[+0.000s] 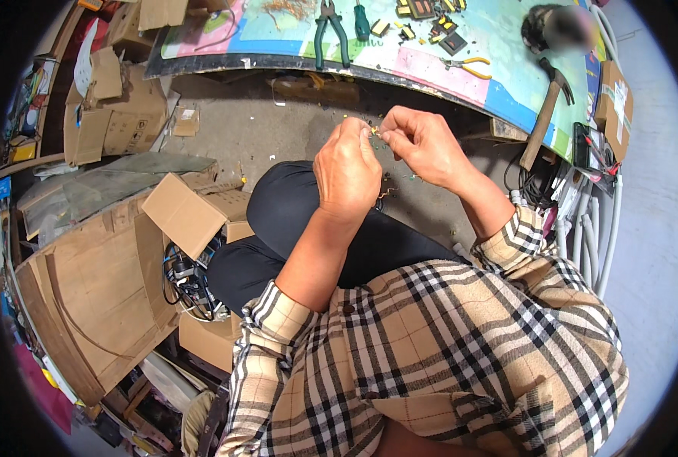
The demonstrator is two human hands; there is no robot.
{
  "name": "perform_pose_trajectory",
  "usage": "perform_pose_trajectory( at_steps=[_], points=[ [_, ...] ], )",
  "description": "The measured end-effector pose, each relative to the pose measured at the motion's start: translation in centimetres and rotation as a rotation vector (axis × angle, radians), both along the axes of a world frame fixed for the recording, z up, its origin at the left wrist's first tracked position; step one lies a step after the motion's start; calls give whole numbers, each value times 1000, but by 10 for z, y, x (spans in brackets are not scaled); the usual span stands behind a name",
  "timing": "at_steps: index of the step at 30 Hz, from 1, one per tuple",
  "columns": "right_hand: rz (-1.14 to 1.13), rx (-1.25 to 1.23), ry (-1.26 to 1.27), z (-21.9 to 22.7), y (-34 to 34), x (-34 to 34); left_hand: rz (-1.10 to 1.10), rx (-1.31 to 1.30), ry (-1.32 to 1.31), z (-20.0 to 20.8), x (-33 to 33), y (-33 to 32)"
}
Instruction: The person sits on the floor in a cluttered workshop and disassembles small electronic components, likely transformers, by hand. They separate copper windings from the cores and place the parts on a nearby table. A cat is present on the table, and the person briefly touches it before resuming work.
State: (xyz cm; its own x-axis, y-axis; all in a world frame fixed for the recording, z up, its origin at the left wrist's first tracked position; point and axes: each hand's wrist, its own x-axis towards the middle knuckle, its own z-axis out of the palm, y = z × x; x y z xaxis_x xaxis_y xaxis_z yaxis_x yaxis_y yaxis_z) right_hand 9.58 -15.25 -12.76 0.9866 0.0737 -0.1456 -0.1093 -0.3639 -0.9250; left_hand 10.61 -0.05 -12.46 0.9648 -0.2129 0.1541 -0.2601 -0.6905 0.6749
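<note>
Head view looks down on a person who sits by a tabletop [506,84] with a bright mat on it. Big brown boxes [103,274] stand open on the floor to the person's left, and one holds a tangle of black wires [190,282]. White pipes [594,228] lean at the right. On the tabletop lie a hammer [548,114], green pliers [330,34], small yellow pliers [468,67] and some little black and yellow parts [434,23].

Both hands are up over the lap, close to each other and away from the tabletop. The left hand [348,171] is closed in a pinch, and the right hand [422,145] is closed in a pinch too. Between the fingertips sits a tiny yellow part [374,131]. It is too small to tell what it is. A thin curly wire [384,194] seems to hang just under the left hand.

I think the tiny part could slip out, because only fingertips hold it. It would drop on the dark trousers [293,221] or the grey floor [232,129], where small bits already lie, so it would be hard to find. It could also fall into the open boxes. A hard pull might bend the wire.
</note>
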Motion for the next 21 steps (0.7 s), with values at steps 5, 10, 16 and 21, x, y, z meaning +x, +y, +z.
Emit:
perform_pose_trajectory(
  at_steps=[5, 10, 16, 21],
  points=[
    [5, -214, -99, 5, -3, 0, 14, -187, 189, -6, 4, 4],
    [-32, -346, -265, -6, -6, 2, 20, -378, 488, -13, 8, 9],
    [-37, -412, -449, -5, -5, 1, 22, -307, 377, -5, 3, 8],
    [26, -342, -414, -4, -13, 1, -6, -418, 420, -3, 2, 8]
  ],
)
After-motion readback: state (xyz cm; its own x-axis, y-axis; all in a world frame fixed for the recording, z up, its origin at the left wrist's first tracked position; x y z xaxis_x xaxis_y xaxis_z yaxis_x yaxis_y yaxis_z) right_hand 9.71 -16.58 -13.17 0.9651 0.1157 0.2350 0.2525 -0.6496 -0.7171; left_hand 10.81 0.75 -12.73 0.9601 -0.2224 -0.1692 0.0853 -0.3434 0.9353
